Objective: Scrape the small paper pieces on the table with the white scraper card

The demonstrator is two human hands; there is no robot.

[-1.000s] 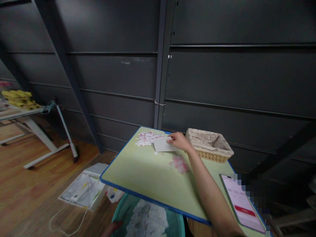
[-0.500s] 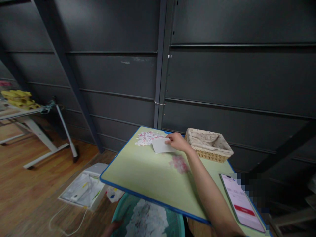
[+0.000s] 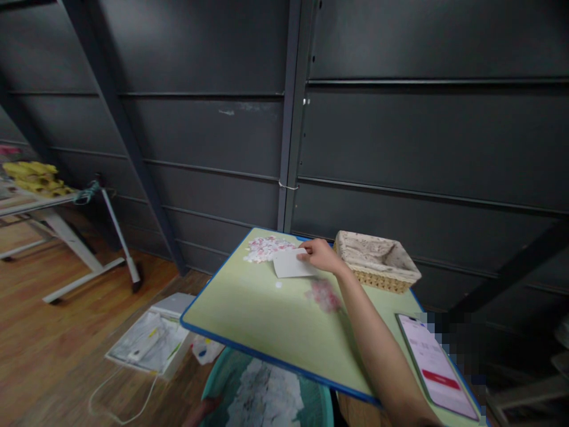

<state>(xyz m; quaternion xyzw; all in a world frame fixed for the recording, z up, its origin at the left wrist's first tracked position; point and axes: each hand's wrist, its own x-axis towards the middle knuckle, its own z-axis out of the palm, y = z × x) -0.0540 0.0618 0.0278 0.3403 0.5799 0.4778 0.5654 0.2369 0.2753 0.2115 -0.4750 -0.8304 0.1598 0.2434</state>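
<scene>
Bench: green top with a blue rim (image 3: 249,320), tilted across the view, its far corner close to the wall
Room: dark grey panelled wall (image 3: 400,136) at 12 o'clock; wooden floor (image 3: 53,344) at 9 o'clock, with a white-legged stand (image 3: 66,237) carrying yellow cloths (image 3: 35,178); a flat white box (image 3: 151,341) lies on the floor at 8 o'clock
Right hand: right hand (image 3: 322,256) at 12 o'clock on the bench, fingers pinched on a white card (image 3: 291,265) that lies flat on the top
Left hand: only a sliver of left hand (image 3: 202,410) shows by the tub at 6 o'clock; cannot tell its grip
Card's neighbours: heap of pink and white scraps (image 3: 265,248) just beyond it at 11 o'clock; blurred pink heap (image 3: 324,295) by the forearm; basket (image 3: 377,261) at 1 o'clock; phone (image 3: 438,367) at 4 o'clock
Under the bench: teal tub (image 3: 217,373) holding paper bits
Change: the card has slid slightly toward 7 o'clock, and a small white scrap (image 3: 278,284) now lies bare on the top
</scene>
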